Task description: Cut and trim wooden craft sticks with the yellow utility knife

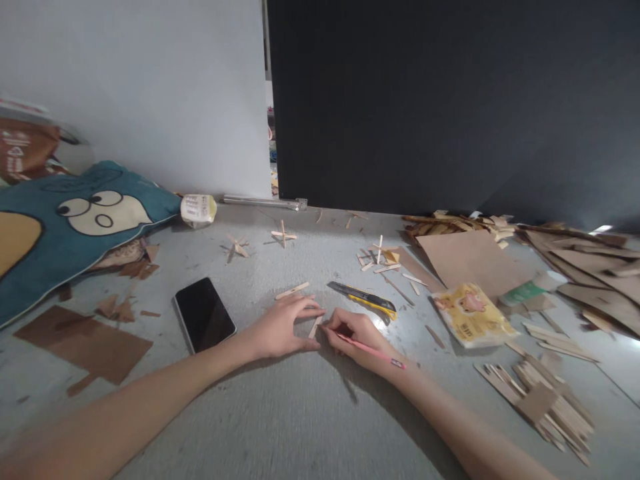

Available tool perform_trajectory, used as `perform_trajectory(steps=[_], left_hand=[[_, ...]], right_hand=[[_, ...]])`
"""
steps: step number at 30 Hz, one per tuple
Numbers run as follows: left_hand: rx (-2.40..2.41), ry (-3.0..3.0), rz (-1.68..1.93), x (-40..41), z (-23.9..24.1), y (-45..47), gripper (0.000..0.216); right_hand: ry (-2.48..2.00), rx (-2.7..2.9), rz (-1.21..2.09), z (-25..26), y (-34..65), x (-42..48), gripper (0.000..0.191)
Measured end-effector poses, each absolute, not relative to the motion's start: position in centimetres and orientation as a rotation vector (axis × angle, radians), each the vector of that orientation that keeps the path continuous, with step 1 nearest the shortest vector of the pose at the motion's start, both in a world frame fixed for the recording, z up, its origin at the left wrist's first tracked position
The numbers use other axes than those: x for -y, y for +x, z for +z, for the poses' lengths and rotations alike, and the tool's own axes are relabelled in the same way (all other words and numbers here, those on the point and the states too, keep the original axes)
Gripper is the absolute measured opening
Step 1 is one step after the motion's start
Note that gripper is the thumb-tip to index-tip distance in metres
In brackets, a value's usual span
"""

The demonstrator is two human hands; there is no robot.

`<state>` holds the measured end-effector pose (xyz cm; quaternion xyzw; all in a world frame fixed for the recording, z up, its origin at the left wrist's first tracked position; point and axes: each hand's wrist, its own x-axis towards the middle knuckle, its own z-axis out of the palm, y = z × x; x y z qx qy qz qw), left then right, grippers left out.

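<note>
My right hand [354, 333] is closed around a pink pen [373, 349], its tip end down near a short wooden stick piece [315, 327]. On the other side of that piece is my left hand [285, 327], thumb and fingers apart, the fingertips resting near its ends. Whether they press on the stick I cannot tell. Just beyond my left hand lies another wooden stick [292, 291]. A yellow and black utility knife [364, 297] with its blade out rests beyond my right hand.
A phone [204, 315] lies left of my hands. Small stick crosses [283, 235] stand toward the back. On the right are a yellow packet [474, 315], a bundle of wooden sticks [537, 403] and cardboard [473, 262]. A blue cushion [90, 213] fills the left.
</note>
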<state>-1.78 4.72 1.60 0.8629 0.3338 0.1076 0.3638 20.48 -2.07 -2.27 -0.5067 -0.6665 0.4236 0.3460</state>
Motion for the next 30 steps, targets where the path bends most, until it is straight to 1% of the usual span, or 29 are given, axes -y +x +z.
perform_trajectory(steps=[9, 14, 19, 30], left_hand=[[-0.867, 2.211, 0.282, -4.8, 1.1, -1.8, 0.077], [-0.864, 2.218, 0.283, -4.7, 1.3, -1.8, 0.076], [-0.865, 2.207, 0.279, -4.6, 1.5, -1.8, 0.074], [-0.867, 2.201, 0.269, -4.6, 1.4, -1.8, 0.075]], right_hand=[[-1.35, 1.762, 1.053, -1.6, 20.3, 2.1, 0.034], [-1.35, 1.748, 1.026, -2.0, 20.5, 2.2, 0.031], [-1.338, 1.691, 1.125, -2.0, 20.4, 2.2, 0.026], [-1.348, 1.666, 1.181, -1.2, 20.2, 2.4, 0.03]])
